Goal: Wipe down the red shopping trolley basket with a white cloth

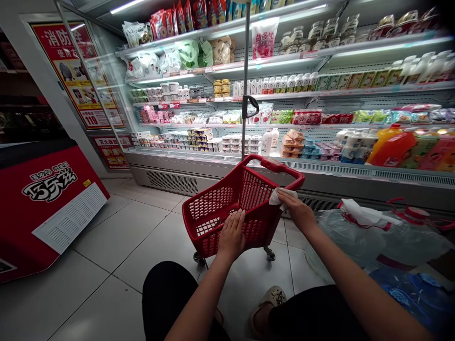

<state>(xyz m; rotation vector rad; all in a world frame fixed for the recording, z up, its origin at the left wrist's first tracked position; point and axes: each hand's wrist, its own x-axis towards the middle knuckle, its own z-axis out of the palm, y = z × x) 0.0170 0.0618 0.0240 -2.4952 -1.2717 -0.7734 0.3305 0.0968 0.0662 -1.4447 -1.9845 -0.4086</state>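
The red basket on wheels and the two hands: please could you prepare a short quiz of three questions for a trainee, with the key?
1. Which hand holds the white cloth or tissue?
2. On the red basket, the left hand is at: A) the handle, B) the near side, C) the underside.
3. True or false: the basket lies on its side.
Key: 1. right hand; 2. B; 3. false, the wheels are beneath it.

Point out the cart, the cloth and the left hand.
Cart (261,219): head view, on its near side wall.
Cloth (275,197): head view, on its left part.
Left hand (232,237): head view, on its back.
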